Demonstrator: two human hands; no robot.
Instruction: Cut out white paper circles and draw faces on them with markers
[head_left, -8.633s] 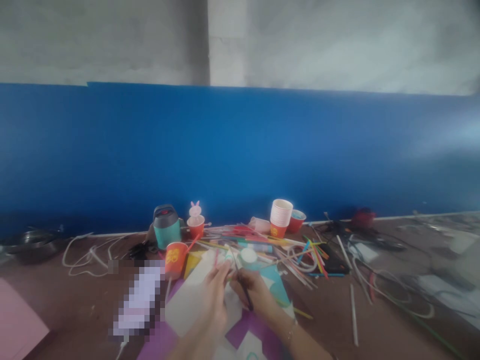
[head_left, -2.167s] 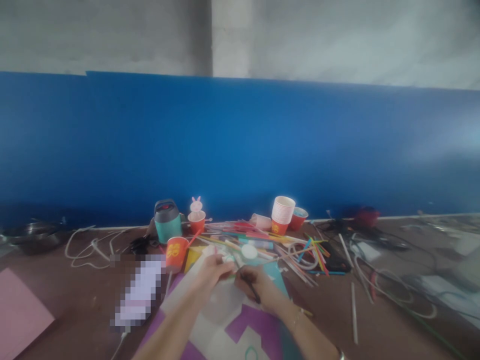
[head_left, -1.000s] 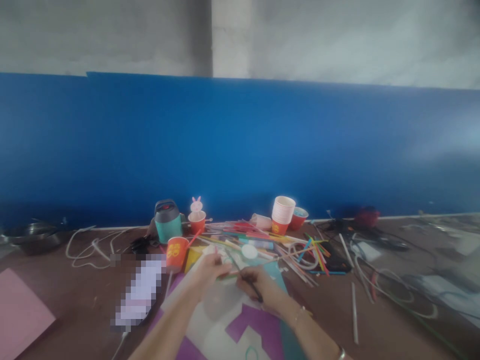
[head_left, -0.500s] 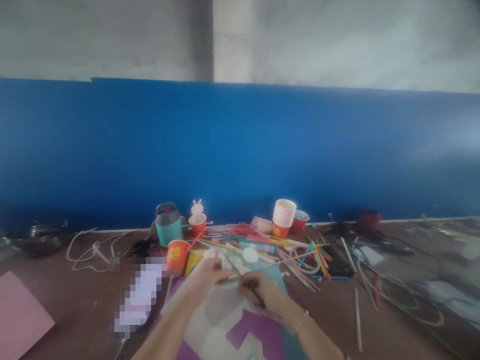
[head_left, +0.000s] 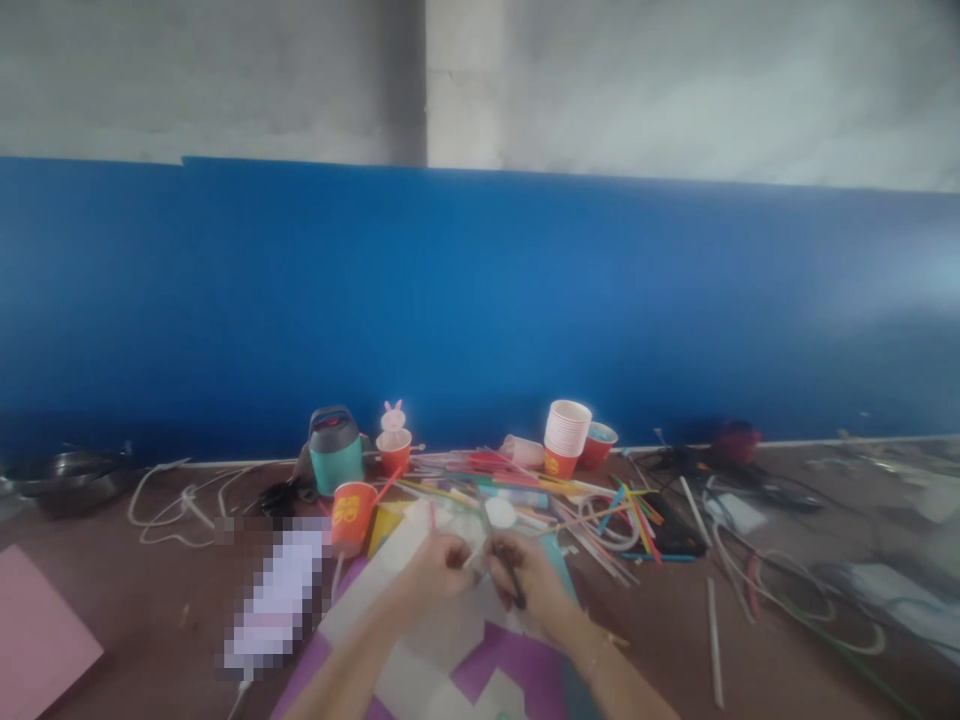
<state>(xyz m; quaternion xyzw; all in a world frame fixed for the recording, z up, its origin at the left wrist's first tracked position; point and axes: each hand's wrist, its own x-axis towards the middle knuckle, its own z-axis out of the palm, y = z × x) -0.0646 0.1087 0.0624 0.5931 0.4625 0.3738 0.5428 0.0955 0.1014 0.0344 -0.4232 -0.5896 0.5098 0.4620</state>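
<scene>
My right hand (head_left: pixel 529 575) is closed around the dark handle of a pair of scissors (head_left: pixel 511 580), whose blades point away from me. Close beside it, my left hand (head_left: pixel 442 565) pinches a small pale piece (head_left: pixel 472 562), too blurred to name. Both hands are over white paper sheets (head_left: pixel 427 640) that lie with cut purple paper (head_left: pixel 517 660). A round white lid-like thing (head_left: pixel 501 514) is just beyond the fingertips.
Behind my hands lie many coloured sticks (head_left: pixel 637 515), a stack of paper cups (head_left: pixel 568 435), an orange cup (head_left: pixel 352 515) and a teal bottle (head_left: pixel 337 460). A blurred-out phone (head_left: pixel 277 600) is at left, near pink paper (head_left: pixel 41 635). Cables (head_left: pixel 795 570) run along the right.
The scissors have turned to point more straight ahead. My left hand has shifted slightly right and nearer to me, closer to the right hand.
</scene>
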